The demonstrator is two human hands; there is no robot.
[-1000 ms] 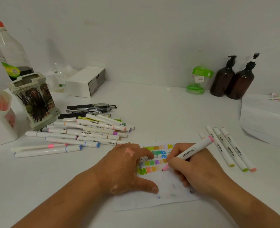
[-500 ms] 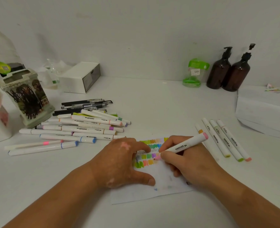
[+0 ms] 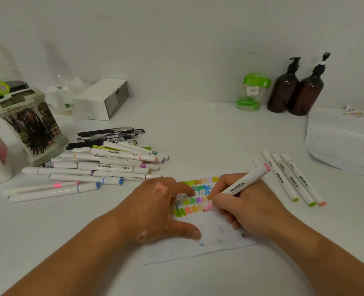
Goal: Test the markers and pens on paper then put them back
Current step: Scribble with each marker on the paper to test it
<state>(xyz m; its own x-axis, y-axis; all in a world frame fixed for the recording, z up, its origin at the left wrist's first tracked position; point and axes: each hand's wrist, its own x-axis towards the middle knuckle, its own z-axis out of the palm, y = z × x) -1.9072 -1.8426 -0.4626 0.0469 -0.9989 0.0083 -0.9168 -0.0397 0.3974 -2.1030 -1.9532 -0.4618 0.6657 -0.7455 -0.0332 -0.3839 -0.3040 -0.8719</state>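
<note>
The right hand (image 3: 247,208) pinches a white marker (image 3: 244,184) between thumb and curled fingers. Its pink tip is down on the paper (image 3: 198,251), at the right end of the lowest row of coloured scribbles. The left hand (image 3: 155,212) lies flat with fingers spread, pressing the paper's left side onto the surface (image 3: 198,135). A heap of markers (image 3: 112,165) and black pens (image 3: 108,135) lies toward the surface's left edge, beside a printed holder (image 3: 29,124). A row of markers (image 3: 292,180) lies side by side right of the paper.

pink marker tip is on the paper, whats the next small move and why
Probably a short scribble at the end of the lowest swatch row: the right hand grips the white pink-tipped marker with its tip on the white paper sheet, which the left hand presses flat.
</note>
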